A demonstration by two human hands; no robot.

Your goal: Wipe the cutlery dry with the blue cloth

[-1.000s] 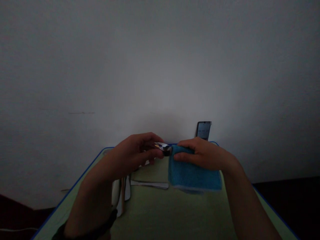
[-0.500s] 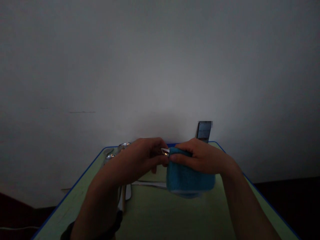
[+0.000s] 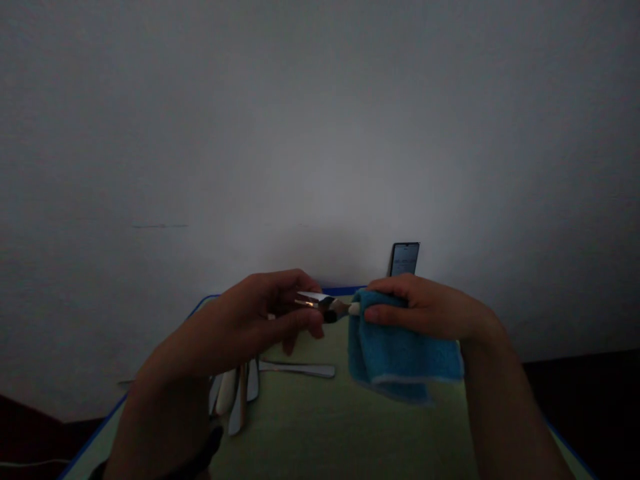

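Observation:
My left hand is closed around the metal part of a shiny kitchen utensil, its exact kind hidden by the fingers. Toward the right the utensil runs into a dark and pale handle, whose light tip meets a blue cloth. Thumb and fingers of my right hand pinch this cloth at the handle's end, and the rest of it hangs down. Both hands are above the table. Below them lies a flat metal utensil handle.
Several utensils with metal and wooden handles lie on the pale green table, partly behind my left forearm. A phone leans against the wall at the table's blue-edged back.
My right hand and the cloth have slid right along the utensil, baring more of its handle. My left hand has shifted slightly left with the metal part.

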